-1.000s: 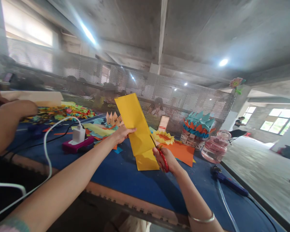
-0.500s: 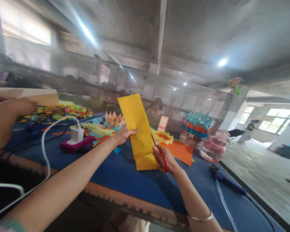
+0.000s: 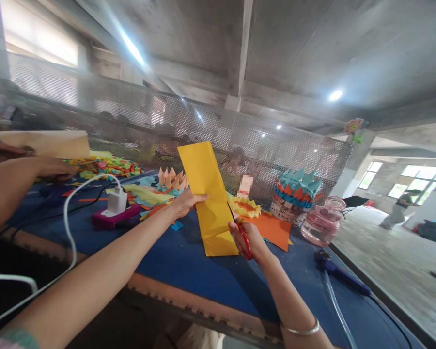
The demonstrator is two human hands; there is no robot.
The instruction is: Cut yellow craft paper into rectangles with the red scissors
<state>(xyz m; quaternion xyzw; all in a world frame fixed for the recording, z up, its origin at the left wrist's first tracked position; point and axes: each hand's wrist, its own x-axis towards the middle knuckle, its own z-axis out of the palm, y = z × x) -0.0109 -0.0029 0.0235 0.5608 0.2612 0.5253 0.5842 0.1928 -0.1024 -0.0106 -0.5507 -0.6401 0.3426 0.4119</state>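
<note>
My left hand (image 3: pixel 187 202) pinches the left edge of a folded sheet of yellow paper (image 3: pixel 208 177), thumb flat on its face. The sheet is held up at a tilt above the blue table (image 3: pixel 189 274). Another yellow piece (image 3: pixel 220 247) shows below it. In my right hand (image 3: pixel 253 238) are red-handled scissors (image 3: pixel 245 241), fingers closed around the handles. Their dark blades lie at the right edge of the yellow paper; how far they are apart I cannot tell.
Orange sheets (image 3: pixel 272 230) and a yellow paper ring (image 3: pixel 245 207) lie behind my right hand. A pink glass jar (image 3: pixel 321 223), spiky paper crowns (image 3: pixel 300 186) and a glue gun (image 3: pixel 343 276) are rightward. Leftward are a purple power strip (image 3: pixel 112 218) and a co-worker's arm (image 3: pixel 10 189).
My hands, the paper and the scissors stay almost in place. The co-worker's near hand at the left has moved right, over the paper scraps. A distant person has walked rightward.
</note>
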